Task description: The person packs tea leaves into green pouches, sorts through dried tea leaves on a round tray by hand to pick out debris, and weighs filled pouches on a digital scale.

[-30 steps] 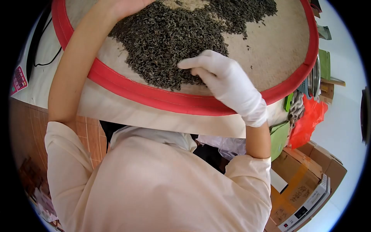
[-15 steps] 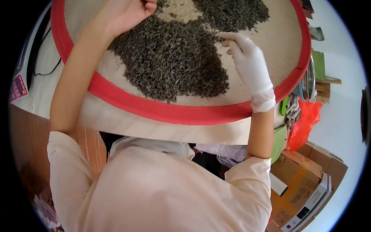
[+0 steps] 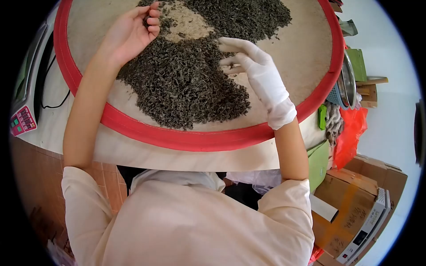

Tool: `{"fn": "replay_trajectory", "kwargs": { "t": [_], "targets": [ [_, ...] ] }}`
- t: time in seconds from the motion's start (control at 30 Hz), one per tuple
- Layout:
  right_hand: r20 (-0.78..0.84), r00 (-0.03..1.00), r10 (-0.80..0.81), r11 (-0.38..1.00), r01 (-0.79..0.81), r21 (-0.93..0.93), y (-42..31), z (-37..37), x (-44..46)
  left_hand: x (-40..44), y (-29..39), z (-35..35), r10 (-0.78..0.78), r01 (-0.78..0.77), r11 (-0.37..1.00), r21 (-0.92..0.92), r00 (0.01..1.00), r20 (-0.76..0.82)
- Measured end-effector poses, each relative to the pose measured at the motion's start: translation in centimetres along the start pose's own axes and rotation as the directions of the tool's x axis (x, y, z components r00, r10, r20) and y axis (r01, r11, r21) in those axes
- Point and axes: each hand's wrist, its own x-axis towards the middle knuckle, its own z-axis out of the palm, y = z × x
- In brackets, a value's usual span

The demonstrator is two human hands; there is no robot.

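Dark, curled dried leaves, looking like tea, lie in a near heap (image 3: 184, 84) and a far heap (image 3: 242, 17) on a round, pale tray with a red cloth rim (image 3: 177, 138). My bare left hand (image 3: 134, 34) is above the left edge of the near heap. Its fingers are curled in, with dark leaf bits showing against the palm. My right hand (image 3: 255, 66), in a white glove, is at the near heap's right edge. Its fingers are parted and point left, and a small dark bit shows beside the fingertips. Whether they touch the leaves is hard to tell.
A scale with a pink keypad (image 3: 24, 120) stands on the left of the table, with a black cable beside it. To the right are a metal basin (image 3: 349, 77), a red plastic bag (image 3: 350, 137), a green folder (image 3: 317, 165) and cardboard boxes (image 3: 346, 208).
The tray and heaps have shifted slightly left and down in view. My right hand has moved left and in toward the near heap, with its fingers spread wider. My left hand shows more fully, still curled.
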Motion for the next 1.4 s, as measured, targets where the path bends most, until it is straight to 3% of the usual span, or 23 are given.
{"fn": "replay_trajectory", "kwargs": {
  "t": [0.03, 0.07, 0.13, 0.17, 0.23, 0.33, 0.37, 0.43, 0.5, 0.57, 0.6, 0.67, 0.7, 0.77, 0.83, 0.93, 1.03, 1.07, 1.2, 1.27, 1.3, 1.4],
  "targets": [
    [-0.115, 0.993, 0.029, 0.996, -0.038, -0.078, 0.0, 0.0, -0.1, 0.0, 0.0, 0.1, 0.01, -0.01, 1.0, 0.006, 1.0, -0.001],
    [-0.113, 0.993, 0.028, 0.997, -0.037, -0.075, 0.3, -0.6, -0.1, 0.0, 0.0, 0.2, 0.02, -0.02, 1.0, 0.011, 1.0, 0.0],
    [-0.249, 0.967, -0.05, 0.802, -0.109, -0.587, 1.7, -2.2, -0.2, 0.1, 0.1, 0.1, 0.033, -0.034, 0.999, 0.032, 0.999, 0.018],
    [-0.249, 0.967, -0.051, 0.802, -0.109, -0.587, 2.3, -2.7, -0.4, 0.1, 0.2, 0.0, 0.045, -0.047, 0.998, 0.05, 0.998, 0.039],
    [-0.287, 0.958, 0.021, 0.389, -0.272, -0.88, 3.3, -3.1, -1.1, 0.1, 0.3, -0.2, 0.043, -0.044, 0.998, 0.052, 0.999, 0.028],
    [-0.278, 0.95, 0.144, 0.323, -0.311, -0.894, 3.9, -2.5, -2.1, 0.1, 0.5, 0.4, 0.043, -0.044, 0.998, 0.05, 0.999, 0.008],
    [-0.28, 0.95, 0.139, 0.323, -0.311, -0.894, 4.1, -2.3, -2.2, -0.1, 0.5, 0.8, 0.043, -0.043, 0.998, 0.041, 0.999, -0.005],
    [-0.149, 0.957, 0.25, 0.578, -0.271, -0.77, 3.7, -1.3, -2.2, -0.2, 0.5, 1.3, 0.039, -0.039, 0.999, 0.029, 0.999, -0.002],
    [-0.05, 0.857, 0.513, 0.743, -0.473, -0.473, 1.4, -0.2, -2.3, -0.1, 0.5, 1.6, 0.036, -0.036, 0.999, 0.012, 0.999, -0.003],
    [0.069, 0.854, 0.516, 0.852, -0.504, -0.144, 1.6, 0.1, -2.4, -0.3, 0.4, 1.5, 0.053, -0.053, 0.999, 0.003, 0.999, -0.006],
    [0.076, 0.85, 0.522, 0.849, -0.508, -0.149, 1.6, 0.1, -2.3, -0.3, 0.4, 1.2, 0.056, -0.056, 0.998, -0.003, 0.998, -0.014],
    [0.237, 0.945, 0.223, 0.915, -0.287, 0.283, 1.5, 0.0, -2.0, 0.0, 0.6, 0.5, 0.051, -0.053, 0.998, 0.027, 0.996, 0.074],
    [0.242, 0.943, 0.229, 0.912, -0.295, 0.284, 1.2, 0.0, -1.8, -0.1, 0.6, 0.4, 0.048, -0.05, 0.998, 0.024, 0.997, 0.067],
    [0.184, 0.981, 0.053, 0.952, -0.106, 0.287, 0.3, 0.2, -1.4, -0.1, 0.6, 0.3, 0.037, -0.038, 0.999, 0.006, 0.996, 0.079],
    [0.109, 0.993, 0.042, 0.969, -0.067, 0.239, 0.1, 0.3, -1.4, -0.1, 0.5, 0.3, 0.035, -0.035, 0.999, -0.002, 0.997, 0.062],
    [-0.122, 0.992, 0.028, 1.0, -0.027, 0.005, 0.3, -0.3, -1.1, -0.2, 0.6, 0.7, 0.036, -0.035, 0.999, -0.014, 0.998, 0.056],
    [-0.182, 0.981, -0.072, 0.996, 0.062, -0.06, 1.5, -1.3, -0.2, -0.1, 0.6, 0.7, 0.042, -0.042, 0.999, -0.004, 0.997, 0.068],
    [-0.214, 0.968, -0.129, 0.981, 0.092, -0.172, 1.7, -1.6, 0.1, -0.1, 0.5, 0.7, 0.051, -0.052, 0.999, 0.009, 0.996, 0.069],
    [-0.115, 0.978, -0.176, 0.954, 0.141, -0.264, 2.3, -1.1, 0.2, -0.2, 0.4, 1.5, 0.039, -0.042, 0.999, 0.029, 0.995, 0.095],
    [-0.08, 0.995, -0.057, 0.969, 0.036, -0.243, 1.4, 0.8, -0.5, -0.6, -0.2, 4.5, 0.083, -0.083, 0.997, 0.01, 0.972, -0.222],
    [-0.059, 0.963, -0.263, 0.914, 0.23, -0.335, 2.2, 1.6, -0.1, -0.6, 0.0, 4.2, 0.087, -0.088, 0.996, 0.008, 0.971, -0.222],
    [0.016, 0.892, -0.452, 0.74, 0.385, -0.552, 2.3, 2.4, -0.4, -0.4, 0.5, 2.2, 0.024, -0.035, 0.995, -0.091, 0.993, -0.112]
  ]
}}
